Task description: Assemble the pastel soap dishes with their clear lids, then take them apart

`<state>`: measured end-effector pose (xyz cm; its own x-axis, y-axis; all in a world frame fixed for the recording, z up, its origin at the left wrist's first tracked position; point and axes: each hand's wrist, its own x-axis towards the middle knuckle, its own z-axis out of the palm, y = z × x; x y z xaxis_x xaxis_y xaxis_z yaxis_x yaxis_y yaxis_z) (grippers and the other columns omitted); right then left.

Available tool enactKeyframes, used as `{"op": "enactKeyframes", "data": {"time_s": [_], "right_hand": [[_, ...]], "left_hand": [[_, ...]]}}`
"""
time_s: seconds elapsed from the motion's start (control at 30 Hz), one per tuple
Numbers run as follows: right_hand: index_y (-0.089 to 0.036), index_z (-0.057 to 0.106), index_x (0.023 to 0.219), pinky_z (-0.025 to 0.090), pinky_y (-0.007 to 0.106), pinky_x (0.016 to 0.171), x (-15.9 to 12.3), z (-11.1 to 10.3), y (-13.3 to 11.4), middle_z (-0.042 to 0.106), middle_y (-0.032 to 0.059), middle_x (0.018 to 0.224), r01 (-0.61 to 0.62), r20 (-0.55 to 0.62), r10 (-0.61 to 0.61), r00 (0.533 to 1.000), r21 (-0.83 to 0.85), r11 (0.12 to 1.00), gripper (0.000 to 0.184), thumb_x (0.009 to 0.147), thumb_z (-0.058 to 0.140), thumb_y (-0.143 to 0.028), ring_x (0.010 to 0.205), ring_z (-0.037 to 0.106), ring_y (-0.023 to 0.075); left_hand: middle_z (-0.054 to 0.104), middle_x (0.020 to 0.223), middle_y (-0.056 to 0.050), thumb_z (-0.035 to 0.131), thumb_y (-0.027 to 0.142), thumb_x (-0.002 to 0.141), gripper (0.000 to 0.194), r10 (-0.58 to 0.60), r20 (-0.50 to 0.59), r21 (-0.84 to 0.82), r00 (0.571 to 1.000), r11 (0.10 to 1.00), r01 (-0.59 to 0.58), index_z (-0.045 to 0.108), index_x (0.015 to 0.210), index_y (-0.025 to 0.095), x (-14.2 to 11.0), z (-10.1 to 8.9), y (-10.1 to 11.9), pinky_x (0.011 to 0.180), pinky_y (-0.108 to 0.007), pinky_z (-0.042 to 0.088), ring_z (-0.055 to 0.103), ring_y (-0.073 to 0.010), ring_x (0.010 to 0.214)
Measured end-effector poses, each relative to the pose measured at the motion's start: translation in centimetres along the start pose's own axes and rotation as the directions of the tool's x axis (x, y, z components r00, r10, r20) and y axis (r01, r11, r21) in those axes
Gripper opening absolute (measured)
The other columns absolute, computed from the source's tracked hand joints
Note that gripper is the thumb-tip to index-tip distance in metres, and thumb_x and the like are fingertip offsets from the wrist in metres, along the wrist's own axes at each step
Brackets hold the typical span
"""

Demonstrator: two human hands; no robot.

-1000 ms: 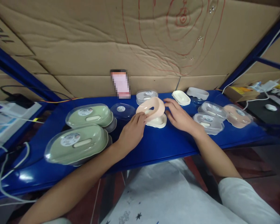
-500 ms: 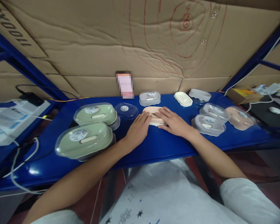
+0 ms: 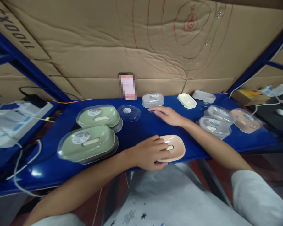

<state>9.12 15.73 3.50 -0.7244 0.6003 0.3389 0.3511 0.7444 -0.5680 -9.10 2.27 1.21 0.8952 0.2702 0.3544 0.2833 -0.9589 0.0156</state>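
Observation:
At the table's front edge, my left hand is curled over the left end of a pink oval soap dish, its thumb at the near rim. A short white piece shows in the middle of that dish. Further back, my right hand is stretched out with extended fingers and holds nothing. Just beyond its fingertips stands a grey soap dish under a clear lid. A loose clear lid with a round label lies flat to the left of my right hand.
Two green lidded dishes occupy the left side. On the right are grey lidded dishes and a pink lidded one. A cream tray and a grey base lie at the back. A phone leans against the cardboard.
The pink soap dish has come from mid-table to the front edge with my left hand. My right hand has let go of it and now reaches towards the back.

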Motion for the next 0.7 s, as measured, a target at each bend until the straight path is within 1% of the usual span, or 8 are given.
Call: {"op": "enactKeyframes", "data": {"time_s": [0.1,0.17,0.27,0.37,0.43,0.5,0.57,0.7], "right_hand": [[-0.029,0.045,0.162,0.029,0.053,0.130,3.4,3.2,-0.3,0.038,0.0074,0.173,0.135,0.186,-0.116,0.976,-0.092,0.987,0.050,0.112,0.043,-0.031,0.162,0.031,0.0246],[-0.026,0.041,0.164,0.022,0.060,0.130,4.6,4.9,-0.7,0.038,0.0129,0.172,0.178,0.227,-0.127,0.966,-0.218,0.960,0.056,0.111,0.052,-0.039,0.164,0.026,0.0312],[-0.019,0.052,0.153,0.029,0.065,0.124,3.7,5.4,-0.6,0.056,0.0208,0.153,0.182,0.215,-0.109,0.970,-0.361,0.914,0.062,0.102,0.067,-0.050,0.150,0.045,0.0394],[-0.018,0.057,0.144,0.048,0.056,0.111,0.5,3.3,0.6,0.062,0.0192,0.137,0.073,0.123,-0.030,0.992,-0.368,0.927,0.058,0.098,0.073,-0.048,0.129,0.060,0.0364],[-0.020,0.055,0.145,0.052,0.052,0.108,-1.9,1.3,1.5,0.061,0.0180,0.137,-0.024,0.009,0.028,1.000,-0.308,0.951,0.054,0.099,0.071,-0.042,0.127,0.062,0.0342],[-0.021,0.054,0.147,0.051,0.052,0.112,-3.5,-0.5,2.1,0.060,0.0173,0.141,-0.095,-0.121,0.069,0.990,-0.226,0.970,0.052,0.100,0.067,-0.041,0.131,0.061,0.0328],[-0.023,0.054,0.147,0.049,0.054,0.116,-4.3,-2.1,2.3,0.059,0.0164,0.146,-0.102,-0.175,0.074,0.982,-0.156,0.983,0.049,0.103,0.061,-0.044,0.137,0.058,0.0319],[-0.025,0.053,0.153,0.045,0.053,0.121,-4.4,-3.1,2.1,0.059,0.0143,0.154,0.045,0.020,-0.043,0.999,-0.099,0.994,0.049,0.107,0.055,-0.040,0.144,0.056,0.0297]], "left_hand": [[0.075,0.109,-0.003,0.058,0.037,0.102,0.018,0.006,0.004,0.007,1.000,1.000,-0.006,0.069,0.107,0.023,0.0,-0.1,0.1,0.086,-0.037,0.042,0.064,-0.0189,0.091],[0.074,0.105,-0.004,0.059,0.033,0.100,0.017,-0.010,0.000,0.018,1.000,1.000,0.010,0.070,0.107,0.022,0.0,-0.3,-0.3,0.086,-0.038,0.042,0.064,-0.0193,0.091],[0.074,0.105,-0.004,0.064,0.027,0.094,0.017,-0.056,-0.007,0.005,0.998,0.998,0.056,0.070,0.108,0.021,-0.2,-0.6,-0.7,0.089,-0.039,0.043,0.065,-0.0209,0.096],[0.072,0.105,-0.004,0.066,0.024,0.089,0.017,-0.105,0.004,-0.006,0.994,0.994,0.105,0.069,0.106,0.021,-0.5,-0.8,-0.8,0.095,-0.040,0.043,0.065,-0.0224,0.102],[0.071,0.105,-0.005,0.065,0.024,0.090,0.016,-0.172,0.001,0.020,0.985,0.985,0.172,0.069,0.104,0.021,-0.7,-0.6,-1.0,0.103,-0.045,0.042,0.065,-0.0238,0.104],[0.070,0.110,-0.007,0.062,0.022,0.092,0.015,-0.296,-0.020,0.055,0.955,0.953,0.297,0.068,0.105,0.021,-0.8,-0.3,-1.5,0.113,-0.052,0.039,0.065,-0.0262,0.112],[0.069,0.119,-0.011,0.058,0.019,0.095,0.015,-0.429,-0.042,0.080,0.902,0.899,0.431,0.067,0.107,0.019,-0.9,0.1,-2.2,0.117,-0.056,0.038,0.064,-0.0285,0.120],[0.059,0.145,-0.022,0.064,0.020,0.095,0.026,-0.628,-0.183,0.163,0.756,0.739,0.654,0.065,0.120,0.015,-1.0,0.6,-3.3,0.119,-0.063,0.037,0.055,-0.0382,0.138]]}}
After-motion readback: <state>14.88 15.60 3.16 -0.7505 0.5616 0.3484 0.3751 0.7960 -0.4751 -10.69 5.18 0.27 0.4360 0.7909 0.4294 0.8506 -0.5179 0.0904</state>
